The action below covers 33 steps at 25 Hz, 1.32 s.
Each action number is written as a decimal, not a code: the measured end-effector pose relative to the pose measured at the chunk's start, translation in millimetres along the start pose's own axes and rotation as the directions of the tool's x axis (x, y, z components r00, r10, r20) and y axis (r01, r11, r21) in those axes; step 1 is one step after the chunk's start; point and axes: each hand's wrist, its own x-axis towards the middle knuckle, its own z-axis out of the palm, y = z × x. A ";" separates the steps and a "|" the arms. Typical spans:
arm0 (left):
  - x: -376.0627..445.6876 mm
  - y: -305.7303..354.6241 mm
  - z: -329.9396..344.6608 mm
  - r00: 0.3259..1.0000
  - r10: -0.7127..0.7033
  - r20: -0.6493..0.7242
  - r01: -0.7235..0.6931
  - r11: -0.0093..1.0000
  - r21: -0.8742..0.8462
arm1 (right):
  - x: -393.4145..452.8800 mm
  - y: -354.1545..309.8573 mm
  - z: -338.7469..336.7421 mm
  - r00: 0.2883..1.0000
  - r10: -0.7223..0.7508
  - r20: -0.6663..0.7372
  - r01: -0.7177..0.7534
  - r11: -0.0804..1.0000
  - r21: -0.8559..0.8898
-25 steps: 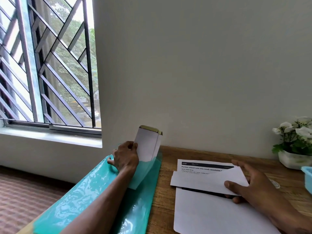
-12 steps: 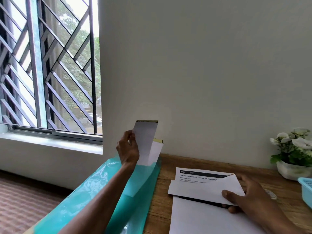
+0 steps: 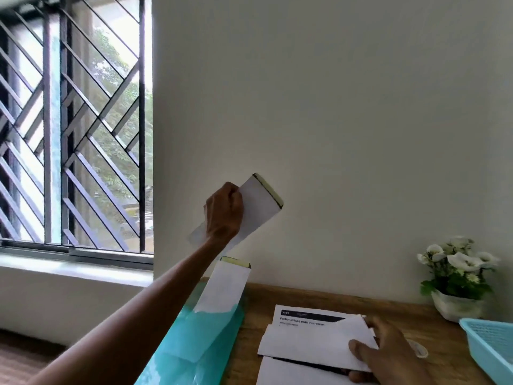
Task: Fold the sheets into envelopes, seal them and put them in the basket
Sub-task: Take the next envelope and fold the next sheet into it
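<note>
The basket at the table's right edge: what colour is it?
Light blue basket, seen in the head view.

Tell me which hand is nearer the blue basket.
Right. The right hand rests on the folded sheet just left of the blue basket; the left hand holds an envelope raised far left.

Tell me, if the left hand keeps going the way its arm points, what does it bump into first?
Probably the plain wall. The left hand, holding a white envelope in the air, points up and forward, and nothing shows between it and the wall, though depth is hard to judge.
</note>
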 end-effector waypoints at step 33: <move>-146.8 -65.2 -3.9 0.950 -0.043 0.308 0.048 0.999 -0.009 | 9.0 4.8 -9.3 0.971 -0.237 -0.017 0.212 0.829 0.518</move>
